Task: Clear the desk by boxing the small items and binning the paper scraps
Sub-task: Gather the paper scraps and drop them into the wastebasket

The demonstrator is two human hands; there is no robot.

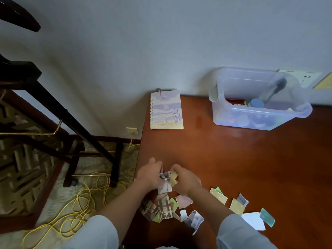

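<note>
Left hand (150, 175): curled around grey printed scraps (165, 182), just inside the desk's left edge.
Right hand (186, 180): pinching a yellow scrap (173, 179) that touches the grey ones.
Loose scraps (235, 205): strewn along the near edge, from under both wrists out to the right.
Clear box (260, 114): far right, against the wall, small items inside.
Notebook (166, 110): flat in the far left corner, close to the left edge.
Desk (233, 159): bare wood between loose scraps and clear box.

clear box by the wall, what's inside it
In the clear box show a blue round tub, a red flat item and a dark tool leaning up. Its cloudy wall blurs whatever lies at the bottom.
</note>
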